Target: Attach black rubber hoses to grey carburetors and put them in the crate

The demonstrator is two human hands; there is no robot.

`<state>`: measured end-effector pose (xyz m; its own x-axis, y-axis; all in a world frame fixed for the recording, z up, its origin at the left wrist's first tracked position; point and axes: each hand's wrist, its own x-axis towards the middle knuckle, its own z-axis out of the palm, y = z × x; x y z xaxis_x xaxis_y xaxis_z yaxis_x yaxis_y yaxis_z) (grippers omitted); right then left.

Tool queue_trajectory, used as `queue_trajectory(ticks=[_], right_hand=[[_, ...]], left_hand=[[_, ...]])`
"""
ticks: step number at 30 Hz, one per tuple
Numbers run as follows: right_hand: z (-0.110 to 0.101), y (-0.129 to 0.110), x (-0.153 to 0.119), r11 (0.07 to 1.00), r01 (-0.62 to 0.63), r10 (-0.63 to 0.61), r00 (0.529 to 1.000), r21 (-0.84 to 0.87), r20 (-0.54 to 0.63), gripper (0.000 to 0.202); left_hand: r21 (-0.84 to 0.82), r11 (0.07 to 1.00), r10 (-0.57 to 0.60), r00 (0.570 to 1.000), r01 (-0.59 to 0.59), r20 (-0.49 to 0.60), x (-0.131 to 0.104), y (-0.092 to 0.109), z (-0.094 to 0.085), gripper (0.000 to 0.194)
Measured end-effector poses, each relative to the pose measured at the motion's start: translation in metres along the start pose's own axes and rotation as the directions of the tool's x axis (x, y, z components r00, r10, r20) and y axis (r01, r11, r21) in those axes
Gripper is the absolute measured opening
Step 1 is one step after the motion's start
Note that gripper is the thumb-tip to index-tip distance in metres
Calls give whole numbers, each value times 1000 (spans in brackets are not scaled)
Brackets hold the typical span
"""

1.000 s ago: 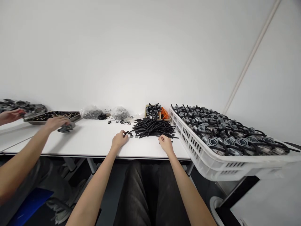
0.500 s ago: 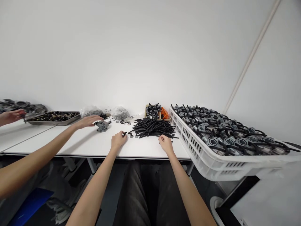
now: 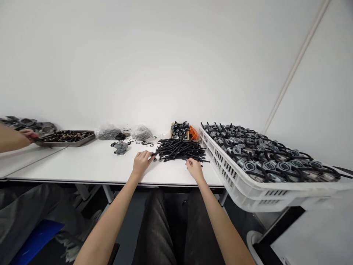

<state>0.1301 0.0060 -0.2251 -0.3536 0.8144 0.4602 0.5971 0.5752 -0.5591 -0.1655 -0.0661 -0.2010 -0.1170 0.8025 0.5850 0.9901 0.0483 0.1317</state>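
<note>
Near the left end of a pile of black hoses (image 3: 180, 149), my left hand (image 3: 142, 161) is closed on a small black piece. Two small round-ended parts (image 3: 160, 159) stand on the table beside its fingertips. My right hand (image 3: 194, 169) is pinched at the pile's lower right edge; what its fingers hold, if anything, is too small to make out. A grey metal housing (image 3: 120, 147) rests on the white table to the left of my left hand.
A white crate (image 3: 234, 176) of hose-fitted metal parts stands at the right. Behind the hoses are a box of small black parts (image 3: 179, 130) and an orange container (image 3: 193, 133). Farther left lie plastic bags (image 3: 107, 132), a metal tray (image 3: 82, 140) and another person's hand (image 3: 27, 134).
My left hand has moved slightly right, to the small parts by the hoses. My right hand has stayed in place. The other person's near arm has withdrawn from the grey housing.
</note>
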Motion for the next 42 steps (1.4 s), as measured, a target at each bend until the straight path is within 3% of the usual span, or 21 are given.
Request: queue_trajectory(ticks=[5, 12, 15, 18, 26, 31, 35, 39, 40, 42], right_hand=[[4, -16, -6, 979, 197, -193, 978, -47, 79, 24], [-1, -37, -10, 854, 518, -499, 844, -54, 199, 41], [-1, -38, -9, 810, 584, -553, 791, -55, 262, 47], [1, -36, -7, 796, 602, -561, 772, -61, 299, 54], [7, -34, -6, 781, 621, -576, 760, -74, 301, 49], [7, -35, -7, 781, 620, -592, 774, -77, 225, 41], [9, -29, -6, 843, 526, -521, 850, -114, 70, 26], [11, -22, -4, 906, 401, -415, 905, -134, -91, 20], [11, -21, -3, 913, 386, -401, 909, -131, -115, 20], [11, -20, -3, 920, 373, -388, 910, -120, -147, 19]], left_hand=[[18, 950, 310, 946, -312, 92, 2, 11, 3, 28], [93, 817, 565, 823, -569, 63, 1, 14, 10, 27], [121, 754, 645, 762, -646, 52, 1, 15, 14, 28], [142, 704, 699, 714, -696, 41, 1, 16, 17, 28], [143, 654, 749, 662, -743, 14, 0, 17, 20, 27], [104, 723, 689, 725, -683, -27, 1, 19, 20, 28], [60, 835, 550, 830, -546, -94, -1, 15, 18, 30], [8, 975, 218, 949, -222, -229, 0, -1, 16, 30], [-12, 994, 102, 958, -109, -269, 1, -7, 16, 31], [-60, 991, -133, 933, 120, -334, 4, -20, 14, 32]])
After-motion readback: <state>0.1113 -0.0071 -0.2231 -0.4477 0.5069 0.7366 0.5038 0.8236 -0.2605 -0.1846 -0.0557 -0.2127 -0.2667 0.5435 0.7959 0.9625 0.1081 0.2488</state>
